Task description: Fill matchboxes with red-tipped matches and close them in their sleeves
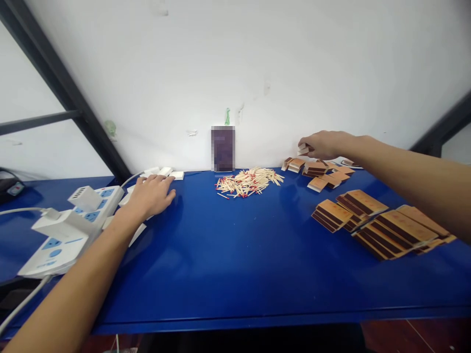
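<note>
On the left, my left hand [152,193] rests over several white matchbox trays [178,175], its fingers spread and partly covering them. Whether it touches a tray I cannot tell. My right hand [327,143], at the back right, pinches a small matchbox sleeve [303,149] with its open end showing. Just below that hand lies a loose heap of opened brown and orange matchbox sleeves [315,169]. A pile of red-tipped matches [252,181] sits between the two hands, toward the back of the table.
Stacks of flattened matchbox sleeves [395,228] lie at the right front on the blue table [235,274]. A white power strip [79,235] with plugs and cables runs along the left. A pixelated dark rectangle [223,148] stands against the wall. Dark metal bars [73,93] frame the left.
</note>
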Available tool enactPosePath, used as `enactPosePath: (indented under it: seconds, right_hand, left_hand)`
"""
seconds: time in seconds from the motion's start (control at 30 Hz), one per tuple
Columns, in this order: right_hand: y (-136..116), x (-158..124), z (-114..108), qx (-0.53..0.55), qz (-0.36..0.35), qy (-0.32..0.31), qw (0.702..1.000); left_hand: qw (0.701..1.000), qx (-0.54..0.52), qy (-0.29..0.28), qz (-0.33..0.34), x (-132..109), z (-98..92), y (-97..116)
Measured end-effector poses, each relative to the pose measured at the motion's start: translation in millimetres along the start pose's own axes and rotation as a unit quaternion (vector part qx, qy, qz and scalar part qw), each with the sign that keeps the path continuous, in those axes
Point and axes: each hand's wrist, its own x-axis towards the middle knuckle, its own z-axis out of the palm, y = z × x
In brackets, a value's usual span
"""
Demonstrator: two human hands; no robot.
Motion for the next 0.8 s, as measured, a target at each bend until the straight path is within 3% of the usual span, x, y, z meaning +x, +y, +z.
enactPosePath:
  seconds: [0.1,0.17,0.4,0.53,0.63,0.8]
  right_hand:
    - [-13.1,-9.0,-9.4,-0.043,0.019,-0.086,0.995]
    - [-22.0,-16.6,-14.8,-0.064,0.021,-0.105,0.992]
    - [-35.0,-25.5,-21.8,-0.100,0.028,-0.077,0.992]
    - [-39.1,-22.8,-19.8,-0.109,0.026,-0.027,0.993]
    - [-41.9,-21.3,-16.3,-0.101,0.025,-0.025,0.994]
    - [-44.2,-22.9,-14.6,-0.089,0.010,-0.048,0.995]
  left_hand:
    - [1.000,-0.007,-0.001,0.010,9.9,-5.1,5.8]
    - [1.000,0.004,0.005,0.024,22.8,-4.7,7.1]
    - [0.998,0.033,-0.011,0.061,64.8,12.0,0.4]
    - [0.995,0.054,-0.012,0.088,61.9,14.4,2.8]
    - [0.994,0.057,-0.001,0.089,54.4,6.1,5.5]
    - [0.988,-0.067,0.063,0.127,28.4,-19.6,23.3]
